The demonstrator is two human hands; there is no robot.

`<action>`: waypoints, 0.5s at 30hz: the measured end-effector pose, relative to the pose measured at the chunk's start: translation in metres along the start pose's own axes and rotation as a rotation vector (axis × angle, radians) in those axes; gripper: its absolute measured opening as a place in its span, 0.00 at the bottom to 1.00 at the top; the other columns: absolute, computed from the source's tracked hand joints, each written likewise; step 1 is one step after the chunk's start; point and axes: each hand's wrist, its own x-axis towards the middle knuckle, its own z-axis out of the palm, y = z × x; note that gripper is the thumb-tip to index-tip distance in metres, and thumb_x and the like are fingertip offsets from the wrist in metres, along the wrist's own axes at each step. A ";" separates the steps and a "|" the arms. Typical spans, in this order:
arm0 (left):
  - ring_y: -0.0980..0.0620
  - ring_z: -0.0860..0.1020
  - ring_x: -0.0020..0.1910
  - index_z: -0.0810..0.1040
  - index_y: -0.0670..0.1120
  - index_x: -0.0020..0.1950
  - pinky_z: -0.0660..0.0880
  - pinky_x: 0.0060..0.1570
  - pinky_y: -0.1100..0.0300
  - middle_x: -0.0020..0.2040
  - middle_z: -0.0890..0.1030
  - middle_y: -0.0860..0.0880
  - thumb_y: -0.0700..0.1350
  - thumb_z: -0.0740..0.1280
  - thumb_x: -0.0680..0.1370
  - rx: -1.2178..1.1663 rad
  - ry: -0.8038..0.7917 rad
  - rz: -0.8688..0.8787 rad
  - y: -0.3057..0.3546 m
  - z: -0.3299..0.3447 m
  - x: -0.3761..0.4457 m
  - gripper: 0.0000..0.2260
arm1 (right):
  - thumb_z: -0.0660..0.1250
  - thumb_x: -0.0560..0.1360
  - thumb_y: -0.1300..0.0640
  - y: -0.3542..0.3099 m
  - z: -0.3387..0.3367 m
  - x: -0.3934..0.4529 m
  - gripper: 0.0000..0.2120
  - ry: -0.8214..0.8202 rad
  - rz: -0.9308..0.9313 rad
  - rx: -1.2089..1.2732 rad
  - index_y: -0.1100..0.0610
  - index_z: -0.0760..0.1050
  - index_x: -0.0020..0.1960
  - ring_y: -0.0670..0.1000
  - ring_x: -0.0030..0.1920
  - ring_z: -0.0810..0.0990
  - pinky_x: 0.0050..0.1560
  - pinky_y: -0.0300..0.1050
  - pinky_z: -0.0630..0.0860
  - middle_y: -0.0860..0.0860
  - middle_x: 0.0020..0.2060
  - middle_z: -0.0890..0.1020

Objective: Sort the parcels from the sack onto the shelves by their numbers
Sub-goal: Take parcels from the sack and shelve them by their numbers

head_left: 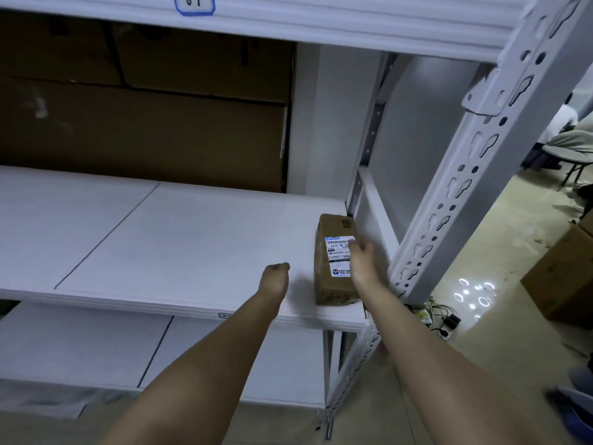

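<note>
We reach both bare forearms forward over the front edge of the middle shelf of a white metal rack. Our right hand lies against the right side of a small brown cardboard parcel, its fingers spread loosely over the white shipping label on the parcel's top face; they touch the parcel and do not curl round it. Our left hand hangs just left of the parcel, apart from it, with the wrist bent down and the fingers curled inward, holding nothing that we can see. The parcel stands on the shelf at its right end, close to the front edge and just beside the perforated upright post. On the beam above, a blue-outlined tag bears a handwritten number that is partly cut off. Large brown cartons stand behind the shelf. Past the post, more cardboard boxes sit on the floor
</note>
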 end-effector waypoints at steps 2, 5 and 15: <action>0.50 0.63 0.34 0.64 0.47 0.36 0.61 0.37 0.58 0.36 0.64 0.47 0.40 0.56 0.80 -0.051 0.040 0.024 0.004 -0.021 -0.003 0.13 | 0.57 0.81 0.58 -0.016 0.015 -0.006 0.12 -0.035 -0.065 0.026 0.55 0.71 0.62 0.55 0.43 0.77 0.46 0.48 0.75 0.55 0.48 0.79; 0.48 0.69 0.36 0.66 0.47 0.38 0.60 0.33 0.60 0.39 0.70 0.46 0.39 0.55 0.80 -0.137 0.091 0.028 0.012 -0.063 -0.013 0.11 | 0.56 0.80 0.61 -0.035 0.050 -0.023 0.12 -0.123 -0.137 0.004 0.58 0.75 0.60 0.51 0.45 0.76 0.44 0.42 0.72 0.54 0.50 0.79; 0.49 0.77 0.43 0.72 0.43 0.57 0.69 0.37 0.61 0.49 0.79 0.44 0.43 0.60 0.80 -0.270 0.319 0.116 0.005 -0.286 -0.037 0.08 | 0.57 0.80 0.57 -0.079 0.259 -0.126 0.10 -0.515 -0.080 -0.090 0.55 0.76 0.54 0.51 0.44 0.81 0.46 0.44 0.75 0.53 0.48 0.82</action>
